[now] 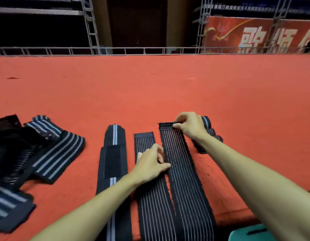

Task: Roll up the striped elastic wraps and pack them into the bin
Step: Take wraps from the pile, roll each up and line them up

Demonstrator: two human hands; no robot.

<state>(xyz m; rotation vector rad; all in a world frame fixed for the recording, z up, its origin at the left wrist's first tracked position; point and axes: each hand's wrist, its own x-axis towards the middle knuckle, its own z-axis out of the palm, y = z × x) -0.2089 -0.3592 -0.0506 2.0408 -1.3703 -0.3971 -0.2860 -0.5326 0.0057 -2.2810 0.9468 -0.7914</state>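
— Rested on what?
— On a red carpeted surface (pixel 150 87) (scuffed in spots).
— Bore what at the left?
— Held a loose heap of striped wraps (pixel 55 153).
— And in the middle?
— Carried three flat, side by side: a wide wrap (pixel 114 134) with a black patch, a shorter thin-striped wrap (pixel 144 141), a longer thin-striped wrap (pixel 178 153).
— Further right?
— Bore a few rolled wraps (pixel 207 121), just beside the longer one.

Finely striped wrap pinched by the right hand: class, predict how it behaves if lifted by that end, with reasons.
Probably floppy: the finely striped wrap lies flat along the carpet, so it would likely drape from the right hand. Likely light, since a fingertip pinch holds its end. Rolled like the rolled wraps beyond, it might roll.
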